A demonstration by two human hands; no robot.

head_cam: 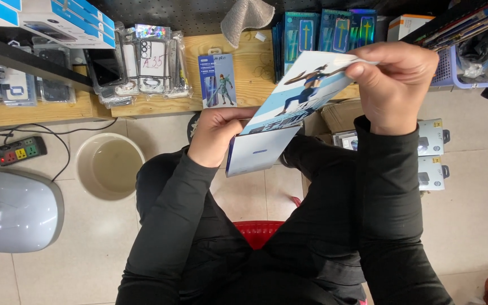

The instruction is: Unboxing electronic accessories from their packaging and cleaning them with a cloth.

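Note:
My left hand [217,135] grips a flat white-and-blue sleeve [260,151] at its left edge, over my lap. My right hand [393,85] pinches the far end of a printed card [303,93] with a running figure on it. The card's lower end sits inside the sleeve's mouth and slants up to the right. Both arms wear black sleeves. A similar blue package [217,80] with a figure lies flat on the wooden shelf [255,68] just beyond my left hand.
Clear phone cases [142,62] and teal boxes [323,31] line the shelf. A cream bucket [110,165], a power strip [17,151] and a grey dome-shaped base [15,210] stand on the floor at left. White boxes [433,155] lie at right. A red stool [258,231] is under me.

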